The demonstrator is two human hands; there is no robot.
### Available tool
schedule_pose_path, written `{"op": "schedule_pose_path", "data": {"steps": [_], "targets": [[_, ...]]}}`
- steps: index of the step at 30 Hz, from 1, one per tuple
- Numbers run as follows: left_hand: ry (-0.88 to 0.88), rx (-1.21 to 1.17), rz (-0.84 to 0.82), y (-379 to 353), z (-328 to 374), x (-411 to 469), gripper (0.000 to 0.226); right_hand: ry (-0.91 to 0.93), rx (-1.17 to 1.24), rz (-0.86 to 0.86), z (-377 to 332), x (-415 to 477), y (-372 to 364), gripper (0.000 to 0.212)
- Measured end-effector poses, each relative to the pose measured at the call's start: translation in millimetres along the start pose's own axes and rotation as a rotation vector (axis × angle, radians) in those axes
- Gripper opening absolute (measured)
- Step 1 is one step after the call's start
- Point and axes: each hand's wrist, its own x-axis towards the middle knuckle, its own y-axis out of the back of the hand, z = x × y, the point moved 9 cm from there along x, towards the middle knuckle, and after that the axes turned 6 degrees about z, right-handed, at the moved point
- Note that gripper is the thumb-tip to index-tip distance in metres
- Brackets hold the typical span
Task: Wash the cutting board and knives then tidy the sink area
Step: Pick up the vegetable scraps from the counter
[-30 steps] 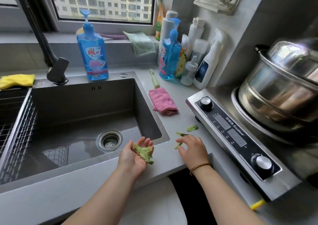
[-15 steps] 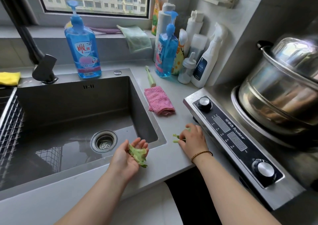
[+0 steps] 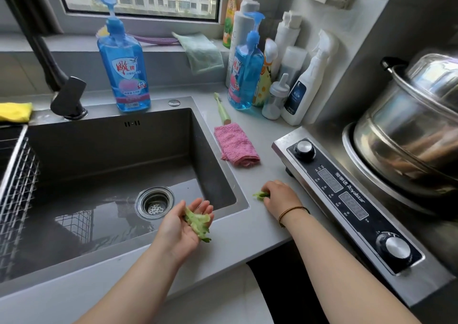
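- left hand (image 3: 183,227): palm up, fingers relaxed, not clamped. It cradles the scrap pile (image 3: 198,221), green vegetable trimmings lying across palm and fingers.
- It hangs over the front right corner of the sink (image 3: 111,145), where the rim meets the desk (image 3: 247,239). Same pose and same load as 1 s ago.
- right hand (image 3: 280,197): palm down on the desk, just beside the cooker (image 3: 347,199), fingers curled onto the loose scrap (image 3: 259,195). Only a green tip shows past the fingertips.
- Diff vs 1 s ago: two separate green bits lay on the desk, one of them clear of the fingers. Now none lies loose, and all the green there is under the right hand's fingers.
- The right hand has shifted slightly toward the cooker since then and has closed tighter since 0.5 s ago.
- Sink basin: wet, with the drain strainer (image 3: 154,202) in the floor and the wire basket (image 3: 17,187) at the left edge.
- Unchanged: pink cloth (image 3: 238,147) on the desk right of the sink, soap bottle (image 3: 124,71) behind the basin, steel pot (image 3: 409,125) on the cooker.
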Motion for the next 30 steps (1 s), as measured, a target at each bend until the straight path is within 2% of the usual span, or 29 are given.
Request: {"op": "schedule_pose_path", "data": {"steps": [7,13,15,17,19,21,25,29,30], "targets": [[-0.004,0.000,-0.007,7.1,9.8,-3.7,0.040,-0.006,-0.134,-0.016,-15.2,-6.7,-0.7,0.026],[-0.010,0.022,0.003,14.6,17.2,-7.4,0.038,-0.158,-0.002,-0.014,-8.2,-15.2,1.2,0.030],[-0.016,0.014,0.002,16.5,22.5,-7.9,0.038,-0.171,0.080,-0.007,-11.1,-21.7,3.2,0.023],[-0.019,0.012,0.000,18.6,27.2,-7.3,0.039,-0.191,0.225,0.042,-16.4,-27.7,8.7,0.004],[-0.009,0.026,0.001,19.2,27.2,-5.7,0.039,-0.147,0.396,0.108,-33.7,-33.5,17.5,0.027],[0.007,0.049,-0.004,16.8,24.3,-3.8,0.040,-0.053,0.536,0.136,-63.8,-43.5,26.8,0.034],[0.044,0.075,-0.016,10.0,19.9,-0.1,0.041,0.137,0.576,0.037,-128.8,-65.1,24.4,0.035],[0.119,0.032,-0.054,5.8,16.2,3.4,0.039,0.259,0.443,0.001,-159.1,-76.2,9.6,0.010],[0.147,0.026,-0.075,3.8,15.4,2.4,0.039,0.269,0.417,0.009,-161.7,-75.6,6.7,0.018]]}}
